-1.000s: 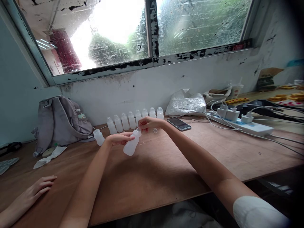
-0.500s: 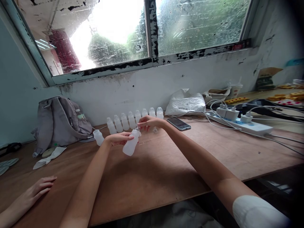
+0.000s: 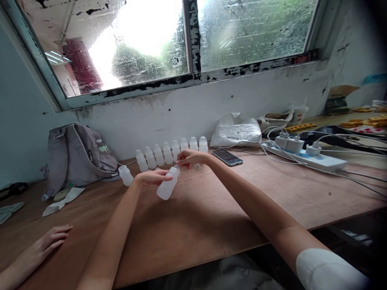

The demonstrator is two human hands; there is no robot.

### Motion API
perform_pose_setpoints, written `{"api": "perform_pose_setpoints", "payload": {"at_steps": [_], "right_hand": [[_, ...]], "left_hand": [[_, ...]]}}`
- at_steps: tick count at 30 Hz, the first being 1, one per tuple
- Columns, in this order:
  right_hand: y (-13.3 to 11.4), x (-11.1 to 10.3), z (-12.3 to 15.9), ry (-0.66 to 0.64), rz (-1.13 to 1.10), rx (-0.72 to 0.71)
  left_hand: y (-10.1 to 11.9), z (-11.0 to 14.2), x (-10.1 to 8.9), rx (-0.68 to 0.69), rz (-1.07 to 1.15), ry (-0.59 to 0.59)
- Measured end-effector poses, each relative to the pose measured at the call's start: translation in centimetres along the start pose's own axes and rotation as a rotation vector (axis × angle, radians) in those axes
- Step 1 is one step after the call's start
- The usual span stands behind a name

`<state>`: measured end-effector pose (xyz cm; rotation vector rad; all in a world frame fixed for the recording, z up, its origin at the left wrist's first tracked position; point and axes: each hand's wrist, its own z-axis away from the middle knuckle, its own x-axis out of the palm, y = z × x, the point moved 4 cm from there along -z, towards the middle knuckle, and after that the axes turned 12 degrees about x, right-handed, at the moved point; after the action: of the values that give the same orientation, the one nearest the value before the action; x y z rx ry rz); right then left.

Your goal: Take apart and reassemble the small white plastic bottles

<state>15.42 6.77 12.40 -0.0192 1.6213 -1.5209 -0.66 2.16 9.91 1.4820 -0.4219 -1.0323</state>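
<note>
As left fingers [image 3: 167,177] hold a bottle [image 3: 166,190], tilted, right fingers [image 3: 182,157] at its top

We have one frosted, translucent white bottle [image 3: 167,188] with a narrower neck, held tilted over the worktop [image 3: 211,213], its top leaning right and away from us; details at its mouth are unclear.

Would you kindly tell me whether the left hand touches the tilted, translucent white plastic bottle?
Touching: the head view shows the left hand gripping the bottle, thumb across its upper part.
</note>
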Motion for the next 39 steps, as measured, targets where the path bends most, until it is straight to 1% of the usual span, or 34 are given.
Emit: {"api": "perform_pose_setpoints", "payload": {"at_steps": [4, 8, 11, 14, 18, 20, 22, 24, 27, 29, 31, 34, 39], "right_hand": [[-0.1, -0.1, -0.2, 0.008, -0.063, -0.028], [0.0, -0.4, -0.2, 0.045, -0.110, -0.055], [0.4, -1.2, -0.3, 0.104, -0.127, -0.091], [1.1, -2.3, -0.6, 0.197, -0.143, -0.110], [2.0, -3.5, -0.8, 0.304, -0.137, -0.045], [2.3, -3.7, -0.8, 0.327, -0.120, -0.021], [2.5, -3.7, -0.9, 0.331, -0.096, -0.015], [2.7, -3.5, -1.1, 0.332, -0.068, -0.009], [2.9, -3.2, -1.3, 0.341, -0.027, 0.019], [2.9, -3.0, -1.4, 0.346, -0.004, 0.041], [3.0, -2.8, -1.4, 0.348, 0.022, 0.069], [3.0, -2.4, -1.5, 0.340, 0.084, 0.119], [3.1, -1.6, -1.7, 0.303, 0.210, 0.187]], "left_hand": [[0.1, 0.1, 0.1, 0.013, 0.014, 0.014], [-0.3, -0.4, -0.2, 0.041, 0.027, 0.038], [-0.6, -1.0, -0.8, 0.082, -0.023, 0.114], [-0.6, -1.0, -2.1, 0.125, -0.218, 0.285], [0.2, 0.5, -4.6, 0.077, -0.561, 0.495], [0.7, 1.8, -6.2, 0.020, -0.741, 0.617], [1.2, 3.4, -7.9, -0.073, -0.929, 0.764], [1.4, 4.8, -9.3, -0.165, -1.071, 0.903], [1.0, 6.4, -10.7, -0.279, -1.191, 1.069], [0.3, 7.0, -11.2, -0.337, -1.229, 1.144], [-0.8, 7.1, -11.5, -0.383, -1.226, 1.173], [-2.7, 6.7, -11.7, -0.428, -1.204, 1.156], [-4.5, 6.1, -11.7, -0.427, -1.233, 1.132]]}}
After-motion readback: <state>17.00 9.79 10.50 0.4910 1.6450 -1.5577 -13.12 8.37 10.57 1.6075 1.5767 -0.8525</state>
